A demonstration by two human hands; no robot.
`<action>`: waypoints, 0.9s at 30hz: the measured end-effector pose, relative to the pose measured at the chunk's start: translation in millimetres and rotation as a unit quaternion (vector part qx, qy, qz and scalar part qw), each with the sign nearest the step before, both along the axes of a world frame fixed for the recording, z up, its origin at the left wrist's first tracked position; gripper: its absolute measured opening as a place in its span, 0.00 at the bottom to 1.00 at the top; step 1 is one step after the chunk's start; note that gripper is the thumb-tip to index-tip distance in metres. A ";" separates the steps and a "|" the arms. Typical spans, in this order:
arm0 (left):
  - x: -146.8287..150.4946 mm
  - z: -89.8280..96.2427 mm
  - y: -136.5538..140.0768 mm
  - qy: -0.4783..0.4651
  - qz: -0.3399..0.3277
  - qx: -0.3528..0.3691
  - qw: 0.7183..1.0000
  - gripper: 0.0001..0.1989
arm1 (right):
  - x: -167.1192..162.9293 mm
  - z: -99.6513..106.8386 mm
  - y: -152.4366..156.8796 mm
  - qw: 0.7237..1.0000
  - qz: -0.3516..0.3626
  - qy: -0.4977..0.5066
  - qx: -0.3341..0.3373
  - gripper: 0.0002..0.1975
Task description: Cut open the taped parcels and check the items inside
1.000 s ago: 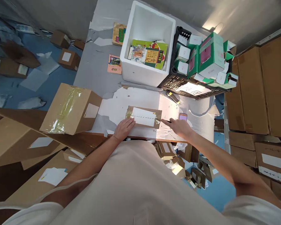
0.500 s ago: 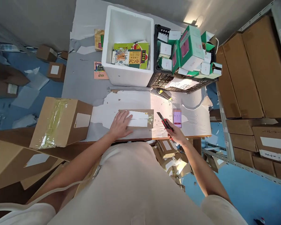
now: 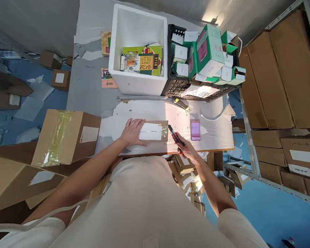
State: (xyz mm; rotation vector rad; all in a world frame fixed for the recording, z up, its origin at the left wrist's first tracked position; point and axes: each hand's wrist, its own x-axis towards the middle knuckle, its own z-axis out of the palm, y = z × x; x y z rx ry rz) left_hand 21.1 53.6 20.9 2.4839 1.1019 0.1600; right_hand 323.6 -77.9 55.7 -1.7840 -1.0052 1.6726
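Observation:
A small flat cardboard box point(image 3: 151, 132) with white labels and clear tape on its right end lies on the work table point(image 3: 144, 109). My left hand point(image 3: 132, 132) is on its left end, fingers toward the far edge and thumb along the near side, gripping it. My right hand point(image 3: 186, 148) is closed round a black and red utility knife point(image 3: 177, 137), the blade end pointing away and left. The knife's tip is close to the box's taped right end; whether they touch I cannot tell.
Behind stand a white foam box point(image 3: 139, 84) holding books and a black crate point(image 3: 179, 88) of green and white cartons. A phone point(image 3: 195, 130) and a yellow-black cutter point(image 3: 181, 104) lie to the right. A large taped carton point(image 3: 64, 137) is at left; shelved cartons point(image 3: 294, 69) stand right.
My right hand has brought the knife leftward, its tip now near the box's right end. My left hand has shifted slightly left and up on the box, and the view has shifted a little.

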 end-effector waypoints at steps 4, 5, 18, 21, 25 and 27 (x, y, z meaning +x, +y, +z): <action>2.8 -0.5 2.0 -0.001 0.016 0.003 1.000 0.61 | -3.9 17.3 15.8 0.988 0.087 -0.128 -0.008 0.33; 3.4 -0.4 1.9 0.001 0.024 0.004 1.000 0.60 | -5.6 21.9 18.2 0.980 0.118 -0.163 0.001 0.32; 4.5 -0.4 3.7 -0.013 0.035 -0.007 0.999 0.57 | -35.3 40.3 1.9 0.876 0.270 -0.398 0.038 0.33; 5.4 -1.0 4.1 -0.010 0.044 -0.020 0.999 0.56 | -43.9 42.4 -6.1 0.882 0.250 -0.398 0.036 0.34; 5.5 -0.8 3.3 -0.009 0.039 -0.020 0.999 0.57 | -45.0 46.3 -16.1 0.904 0.228 -0.360 0.037 0.33; 5.1 0.1 2.8 -0.013 0.036 -0.012 0.999 0.58 | -43.2 47.9 -18.3 0.913 0.218 -0.344 0.024 0.33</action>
